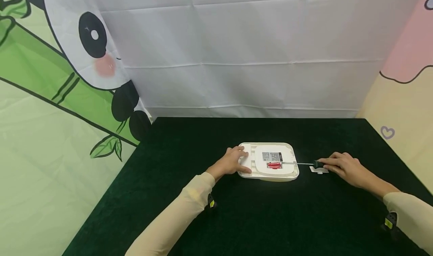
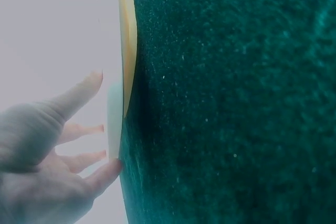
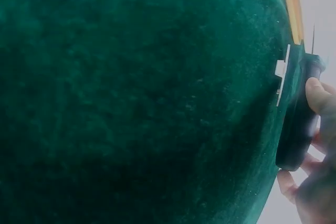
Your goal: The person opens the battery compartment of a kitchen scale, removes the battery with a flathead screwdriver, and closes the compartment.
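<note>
A white, rounded rectangular device (image 1: pixel 291 154) lies on the dark green cloth, a printed label and an open battery slot on its upper face. Red batteries (image 1: pixel 274 165) show in that slot. With fingers spread, my left hand (image 1: pixel 233 161) rests on the device's left end; in the left wrist view a fingertip touches its edge. My right hand (image 1: pixel 348 169) holds a screwdriver (image 3: pixel 298 119) by its dark handle. The thin metal shaft points left over the device, its tip at the batteries. Beneath the handle lies a small white battery cover (image 1: pixel 319 170).
The dark green cloth (image 1: pixel 270 218) covers the table. Behind it hangs a pale backdrop (image 1: pixel 236 87) with cartoon prints. A yellowish underside (image 2: pixel 128 40) shows below the device in the left wrist view.
</note>
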Demonstrator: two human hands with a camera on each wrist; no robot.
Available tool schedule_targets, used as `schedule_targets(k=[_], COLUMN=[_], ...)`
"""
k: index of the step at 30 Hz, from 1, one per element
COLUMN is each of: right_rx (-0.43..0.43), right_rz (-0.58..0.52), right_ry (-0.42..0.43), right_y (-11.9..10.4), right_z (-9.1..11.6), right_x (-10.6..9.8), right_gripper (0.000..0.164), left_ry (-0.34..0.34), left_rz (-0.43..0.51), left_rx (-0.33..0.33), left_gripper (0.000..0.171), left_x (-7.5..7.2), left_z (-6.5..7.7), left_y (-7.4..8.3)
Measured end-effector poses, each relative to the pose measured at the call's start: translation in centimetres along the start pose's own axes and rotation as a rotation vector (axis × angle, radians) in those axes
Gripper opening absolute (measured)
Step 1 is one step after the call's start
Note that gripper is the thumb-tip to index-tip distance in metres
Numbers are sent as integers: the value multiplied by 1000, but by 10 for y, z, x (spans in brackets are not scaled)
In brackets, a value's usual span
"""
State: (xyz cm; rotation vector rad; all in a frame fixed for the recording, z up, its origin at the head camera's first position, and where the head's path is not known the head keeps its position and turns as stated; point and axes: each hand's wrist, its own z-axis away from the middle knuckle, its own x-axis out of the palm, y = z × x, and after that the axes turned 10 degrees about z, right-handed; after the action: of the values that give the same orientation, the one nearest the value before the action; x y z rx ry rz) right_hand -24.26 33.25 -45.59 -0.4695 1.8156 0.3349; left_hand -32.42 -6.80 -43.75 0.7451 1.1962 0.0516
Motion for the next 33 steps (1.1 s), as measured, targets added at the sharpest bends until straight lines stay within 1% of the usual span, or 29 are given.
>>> schedule_targets(k=[3,7,11,16,21,25,30,33], right_rx=[-1,25,27,-30,-53,-59,-108,-119], right_rz=[3,21,97,221,277,284,317,348], right_ry=[10,-8,9,84,83,85,99,91], right_y=[-1,-3,-6,-15,-22,-27,-32,-35], right_z=[2,-1,-8,-17,-27,-30,-34,-38], right_x=[-3,-13,-28,-49,-66,-71,-72,-75], right_gripper=[31,31,29,30,32,32,34,35], left_ry=[0,-9,-12,-12,-16,-23,-25,-24], left_rz=[5,15,8,10,23,24,24,23], left_rx=[-10,-4,2,6,-17,-28,-27,-21], left_gripper=[69,68,69,69,69,68,68,67], left_x=[0,-2,-2,-4,-6,-6,-6,-5], left_z=[0,0,-1,0,2,2,3,4], left_y=[1,2,2,4,5,5,5,5])
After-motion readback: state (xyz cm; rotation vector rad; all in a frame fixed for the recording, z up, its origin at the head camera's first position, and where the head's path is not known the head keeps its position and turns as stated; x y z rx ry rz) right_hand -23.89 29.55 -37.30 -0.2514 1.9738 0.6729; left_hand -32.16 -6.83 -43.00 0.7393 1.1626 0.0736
